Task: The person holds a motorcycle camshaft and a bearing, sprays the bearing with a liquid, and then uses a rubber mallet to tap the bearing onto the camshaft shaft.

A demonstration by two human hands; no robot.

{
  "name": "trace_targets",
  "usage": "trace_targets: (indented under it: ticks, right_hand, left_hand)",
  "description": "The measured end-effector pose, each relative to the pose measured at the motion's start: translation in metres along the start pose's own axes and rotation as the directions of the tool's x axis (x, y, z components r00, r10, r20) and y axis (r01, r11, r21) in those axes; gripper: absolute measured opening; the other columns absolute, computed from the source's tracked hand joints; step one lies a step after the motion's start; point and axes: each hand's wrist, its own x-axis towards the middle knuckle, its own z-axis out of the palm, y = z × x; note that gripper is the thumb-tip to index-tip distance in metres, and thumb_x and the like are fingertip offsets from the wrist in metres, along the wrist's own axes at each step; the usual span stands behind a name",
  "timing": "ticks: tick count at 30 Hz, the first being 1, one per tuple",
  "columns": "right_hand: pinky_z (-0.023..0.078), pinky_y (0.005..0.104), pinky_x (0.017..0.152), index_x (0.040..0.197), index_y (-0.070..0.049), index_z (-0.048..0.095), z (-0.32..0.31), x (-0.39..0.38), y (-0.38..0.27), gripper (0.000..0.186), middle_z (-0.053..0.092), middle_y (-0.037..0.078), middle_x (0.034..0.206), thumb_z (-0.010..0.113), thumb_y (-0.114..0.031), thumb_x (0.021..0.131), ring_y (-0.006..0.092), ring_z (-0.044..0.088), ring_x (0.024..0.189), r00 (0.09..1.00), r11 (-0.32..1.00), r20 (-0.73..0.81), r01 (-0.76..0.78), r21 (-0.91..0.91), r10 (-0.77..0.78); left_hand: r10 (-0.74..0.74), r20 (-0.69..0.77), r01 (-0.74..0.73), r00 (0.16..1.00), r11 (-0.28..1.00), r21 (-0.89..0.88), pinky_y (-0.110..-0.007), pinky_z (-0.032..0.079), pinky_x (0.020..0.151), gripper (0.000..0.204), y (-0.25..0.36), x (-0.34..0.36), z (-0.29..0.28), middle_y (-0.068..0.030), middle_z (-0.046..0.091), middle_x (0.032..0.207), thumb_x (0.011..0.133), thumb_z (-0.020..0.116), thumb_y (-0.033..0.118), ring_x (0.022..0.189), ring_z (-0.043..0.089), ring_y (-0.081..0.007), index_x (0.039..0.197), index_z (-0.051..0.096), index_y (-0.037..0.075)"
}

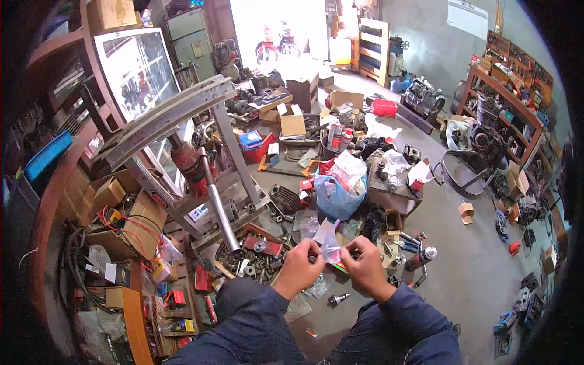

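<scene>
A small clear plastic bag [330, 249] is stretched between my two hands, above the floor in front of my knees. My left hand [296, 269] pinches its left edge between thumb and fingertips. On the other side, my right hand [367, 267] grips the right edge with curled fingers. Whatever the bag contains, if anything, is too small to make out. Below my hands, a metal shaft-like part [338, 300] lies on the floor, and a sheet of bubble wrap [298, 308] is beside my left knee.
A blue plastic bag [340, 198] full of wrappings stands ahead. To the left rises a metal press frame [225, 140] with a red jack [187, 164]. Loose metal parts [261, 264] fill a tray near my left knee. A spray can [423, 257] stands at right.
</scene>
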Motion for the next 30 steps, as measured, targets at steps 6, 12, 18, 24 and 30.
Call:
trace_targets:
  ticks: [6,12,18,24,30]
  right_hand:
    - [0.051,0.0345,0.067,0.085,0.001,0.064,0.004,-0.004,0.0,0.018,0.063,0.012,0.079,0.073,-0.014,0.083,0.0215,0.064,0.071,0.953,0.979,0.233,0.203,-0.015,-0.194]
    - [0.053,0.0305,0.064,0.113,0.008,0.053,-0.003,0.012,0.039,0.042,0.064,0.014,0.091,0.076,-0.002,0.079,0.0218,0.066,0.075,0.624,0.284,0.409,-0.719,0.634,0.666]
    - [0.053,0.0295,0.068,0.116,0.007,0.057,-0.012,0.002,-0.009,0.037,0.068,0.011,0.095,0.075,0.0,0.083,0.0175,0.066,0.079,0.679,0.321,0.562,-0.727,0.607,0.473]
    - [0.051,0.0263,0.064,0.136,0.004,0.042,-0.014,-0.003,-0.015,0.059,0.065,0.01,0.103,0.074,-0.017,0.09,0.0143,0.065,0.078,0.607,0.57,0.651,-0.761,0.31,0.456]
    - [0.053,0.0329,0.077,0.129,0.004,0.042,-0.016,-0.007,-0.004,0.057,0.065,0.016,0.104,0.069,-0.012,0.082,0.0198,0.066,0.092,0.623,0.704,0.71,-0.663,0.256,0.328]
  left_hand:
    - [0.378,-0.072,-0.369,0.923,0.923,0.111,-0.038,0.054,0.073,0.021,0.004,-0.001,-0.005,-0.0128,0.066,0.086,0.079,0.073,0.006,0.079,0.067,-0.0304,0.099,0.07,0.004]
    - [0.265,-0.024,-0.258,0.964,0.952,0.167,-0.038,0.053,0.073,0.015,-0.01,0.002,-0.008,-0.0137,0.065,0.085,0.079,0.072,0.004,0.08,0.067,-0.0327,0.094,0.074,0.003]
    - [0.24,-0.043,-0.219,0.97,0.934,0.283,-0.041,0.053,0.078,0.019,-0.039,0.001,0.01,-0.0182,0.064,0.09,0.083,0.066,0.002,0.085,0.065,-0.035,0.1,0.074,0.003]
    - [0.177,0.012,-0.177,0.984,0.966,0.19,-0.045,0.052,0.072,0.011,-0.029,-0.003,0.018,-0.0194,0.064,0.086,0.081,0.069,0.006,0.081,0.065,-0.0377,0.089,0.066,0.001]
    - [0.217,0.044,-0.22,0.975,0.928,0.3,-0.041,0.054,0.071,0.012,-0.015,-0.004,0.015,-0.0157,0.069,0.081,0.078,0.071,0.007,0.078,0.069,-0.033,0.087,0.068,0.001]
